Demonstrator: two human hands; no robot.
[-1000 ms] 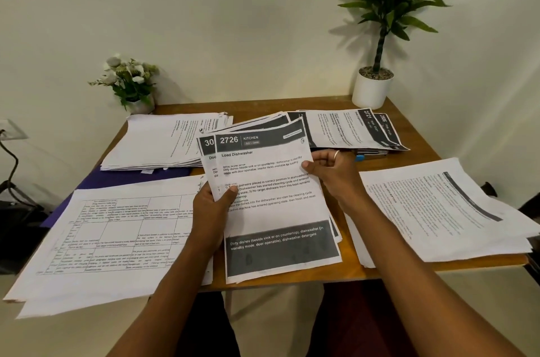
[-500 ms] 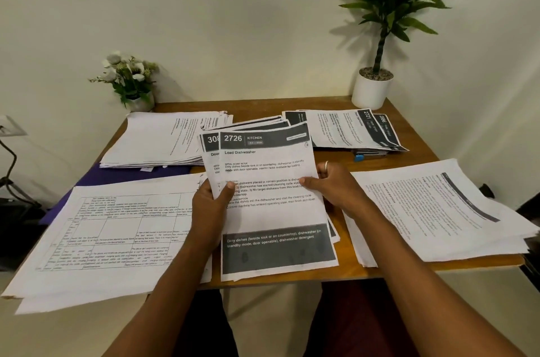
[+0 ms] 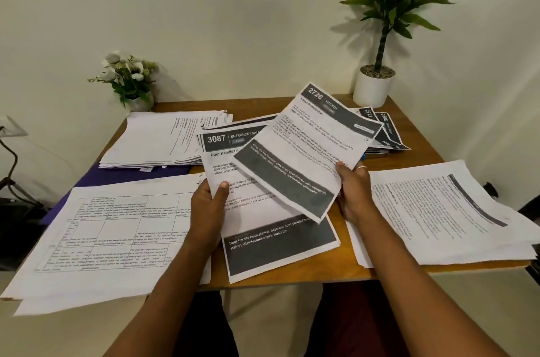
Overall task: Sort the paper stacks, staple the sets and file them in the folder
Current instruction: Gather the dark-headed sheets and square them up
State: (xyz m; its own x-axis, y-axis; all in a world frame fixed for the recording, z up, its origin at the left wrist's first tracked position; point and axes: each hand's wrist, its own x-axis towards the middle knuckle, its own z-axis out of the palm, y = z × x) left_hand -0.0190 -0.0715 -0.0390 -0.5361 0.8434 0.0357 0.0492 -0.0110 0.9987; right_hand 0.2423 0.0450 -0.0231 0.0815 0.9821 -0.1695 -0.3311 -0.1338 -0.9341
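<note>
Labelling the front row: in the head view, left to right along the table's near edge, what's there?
In order: grid sheets → left hand → 3087 sheets → right hand → text stack. The 2726 sheet, pinched by the right hand, overlaps the 3087 sheets, so it is left out.

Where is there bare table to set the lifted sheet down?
Bare table shows along the back between the flower vase and the plant pot, and in the right corner beyond the numbered sheets. Paper piles crowd the rest.
</note>
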